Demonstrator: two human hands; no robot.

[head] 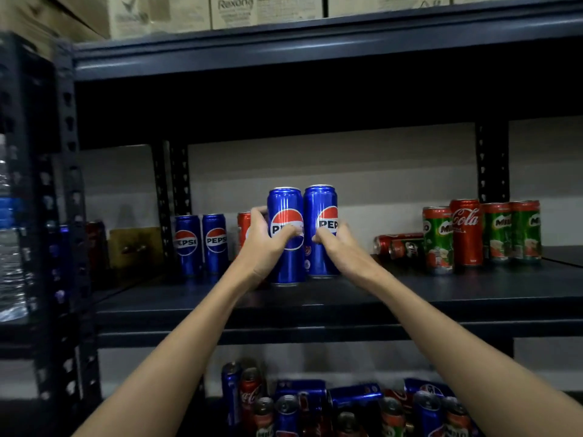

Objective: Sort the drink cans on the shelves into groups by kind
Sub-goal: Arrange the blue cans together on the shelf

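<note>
1. While both hands are loaded: left hand (263, 239) wraps the left Pepsi can (285, 236), thumb across the logo; right hand (334, 242) wraps the right Pepsi can (320, 230) from its 3 o'clock side. Both cans upright, side by side, about touching, near the middle shelf (347, 298) front edge; whether their bases rest on the deck I can't tell.

2. Target, as I read it: the standing Pepsi pair (202, 242) at 9 o'clock of the held cans, toward the rear of the shelf. Move both cans that way and set them just beside that pair.

3. Obstacle: red can (243, 228) sits right behind the left hand, between the held cans and the pair. Lift over it or route in front; don't drag through.

4. Keep the cans vertical and set the bases flat before letting go. Slim cans tip easily.

5. Place the left can first, then the right against it, so the knuckles don't clip the pair.

6. Still unsorted at 3 o'clock: Milo cans (438, 239), an upright Coca-Cola can (466, 231), two toppled cans (399, 246). Leave them a clear zone.

7. At 6 o'clock, the lower shelf heap (347, 405) is mixed, so plenty is left.
</note>
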